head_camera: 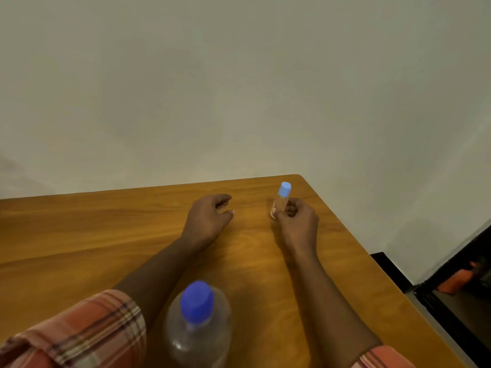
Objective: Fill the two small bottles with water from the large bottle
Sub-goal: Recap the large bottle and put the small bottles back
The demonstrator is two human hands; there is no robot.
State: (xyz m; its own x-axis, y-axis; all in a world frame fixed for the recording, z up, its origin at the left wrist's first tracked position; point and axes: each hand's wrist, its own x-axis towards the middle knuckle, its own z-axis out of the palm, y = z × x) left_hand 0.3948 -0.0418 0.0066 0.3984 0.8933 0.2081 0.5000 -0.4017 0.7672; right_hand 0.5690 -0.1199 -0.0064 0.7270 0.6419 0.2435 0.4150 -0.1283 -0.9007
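Observation:
A large clear bottle (198, 328) with a dark blue cap stands upright near the table's front edge, between my forearms. My right hand (296, 224) grips a small clear bottle (281, 201) with a light blue cap near the table's far right corner; the bottle tilts slightly and its base is at the tabletop. Over the wood, left of that bottle, my left hand (208, 217) is loosely curled with nothing in it. Only one small bottle is in view.
The wooden table (79, 248) ends at a pale wall behind and at a right edge close to my right hand. Beyond that edge lie a dark floor and an orange object (458, 281).

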